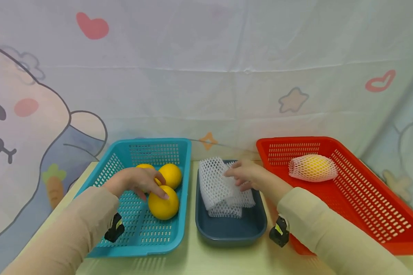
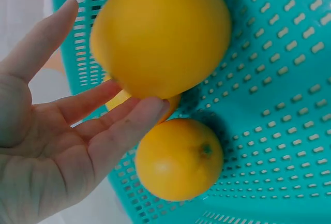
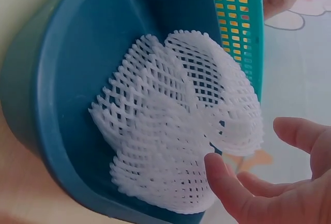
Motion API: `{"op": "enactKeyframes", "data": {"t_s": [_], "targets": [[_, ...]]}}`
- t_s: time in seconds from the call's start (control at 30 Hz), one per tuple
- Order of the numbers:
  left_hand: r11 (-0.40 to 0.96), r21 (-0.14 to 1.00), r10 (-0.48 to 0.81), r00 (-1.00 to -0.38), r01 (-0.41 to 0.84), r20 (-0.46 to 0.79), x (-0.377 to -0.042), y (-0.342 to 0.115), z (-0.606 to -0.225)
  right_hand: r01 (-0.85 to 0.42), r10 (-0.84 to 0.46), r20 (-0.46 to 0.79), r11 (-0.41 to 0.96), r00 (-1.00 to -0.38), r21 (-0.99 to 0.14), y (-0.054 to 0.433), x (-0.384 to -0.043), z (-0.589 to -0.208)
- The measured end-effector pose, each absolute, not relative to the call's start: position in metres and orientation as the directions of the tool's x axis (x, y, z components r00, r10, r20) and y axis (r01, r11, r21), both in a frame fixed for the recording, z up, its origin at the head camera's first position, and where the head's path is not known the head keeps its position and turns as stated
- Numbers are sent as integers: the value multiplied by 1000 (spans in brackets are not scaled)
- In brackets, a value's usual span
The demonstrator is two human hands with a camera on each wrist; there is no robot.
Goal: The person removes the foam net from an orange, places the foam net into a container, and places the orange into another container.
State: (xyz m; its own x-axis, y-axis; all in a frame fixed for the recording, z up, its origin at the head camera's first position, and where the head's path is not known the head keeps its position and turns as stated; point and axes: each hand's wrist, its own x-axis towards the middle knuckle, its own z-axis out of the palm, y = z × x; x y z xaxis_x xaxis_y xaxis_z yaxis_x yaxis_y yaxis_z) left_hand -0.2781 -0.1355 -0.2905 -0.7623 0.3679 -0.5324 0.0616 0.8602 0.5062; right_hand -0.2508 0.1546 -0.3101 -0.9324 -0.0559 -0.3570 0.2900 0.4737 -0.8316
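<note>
My left hand [image 1: 137, 181] reaches over the blue basket [image 1: 184, 214], its fingers at the near orange [image 1: 163, 206]. In the left wrist view the thumb stands wide of that orange [image 2: 165, 38] and the fingertips lie at its lower side, not curled round it. Another orange [image 1: 172, 175] sits behind, with one more partly hidden by the hand. White foam fruit nets [image 1: 213, 183] lie in a dark blue tub [image 1: 227, 231]. Over their right part hovers my right hand [image 1: 249, 173], fingers loosely bent and parted; a fingertip shows right at the net edge in the right wrist view.
On the right stands a red basket [image 1: 351, 214], holding a yellow fruit in a white foam net [image 1: 313, 168]. The tub sits between the two baskets on a pale table [image 1: 189, 263]. A printed cloth [image 1: 192, 95] hangs close behind them.
</note>
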Motion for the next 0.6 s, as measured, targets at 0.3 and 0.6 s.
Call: {"op": "enactKeyframes", "data": {"t_s": [0.3,0.6], "targets": [[861,499,369,-793,96,-484,-273,-141,-276,245,-78,-325,503,-942,-829,161,-251,-304],[853,477,420,-822,212,-385,-268,-164,-260,232,-90,-317,502,-944,-833,166,-251,-294]]}}
